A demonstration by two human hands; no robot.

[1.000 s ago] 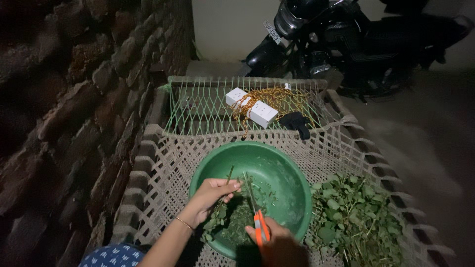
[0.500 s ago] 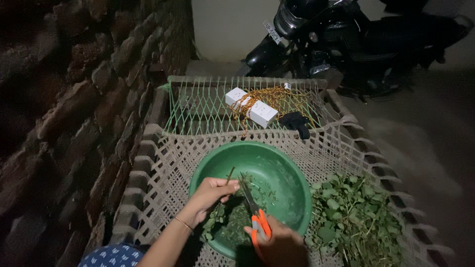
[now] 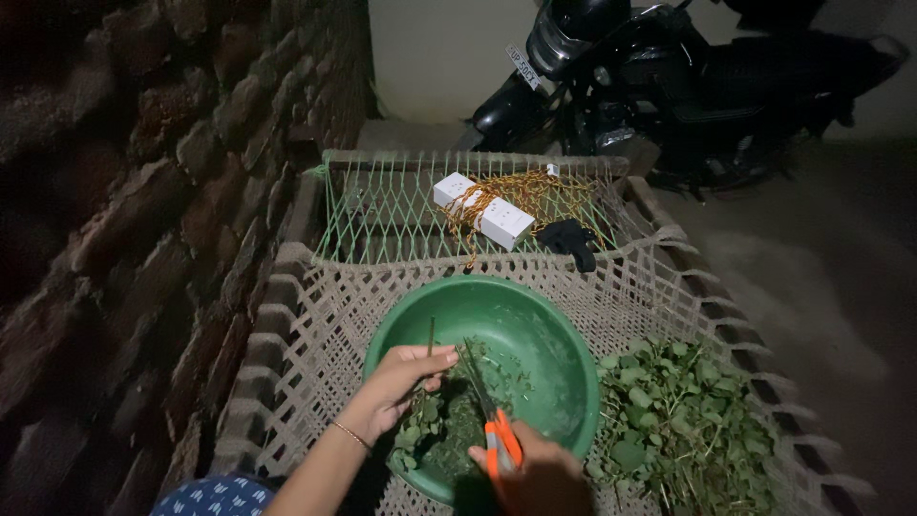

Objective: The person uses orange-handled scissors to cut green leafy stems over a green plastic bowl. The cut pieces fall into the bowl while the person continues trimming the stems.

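A green plastic bowl [image 3: 535, 330] sits on a woven rope cot [image 3: 306, 315] and holds chopped green leaves [image 3: 449, 420]. My left hand [image 3: 396, 382] pinches a thin green stem [image 3: 430, 336] upright over the bowl. My right hand [image 3: 544, 478] grips orange-handled scissors [image 3: 497, 435], the blades pointing up toward the stem and the fingers of my left hand. A loose pile of leafy greens [image 3: 683, 430] lies on the cot to the right of the bowl.
A white box [image 3: 482, 210] tied with orange cord and a dark cloth [image 3: 573, 239] lie at the cot's far end. A rough brick wall [image 3: 143, 191] runs along the left. A parked motorcycle [image 3: 669, 76] stands behind the cot.
The scissors have shifted slightly right and down in the bowl. My left hand stays on the stem with little movement.
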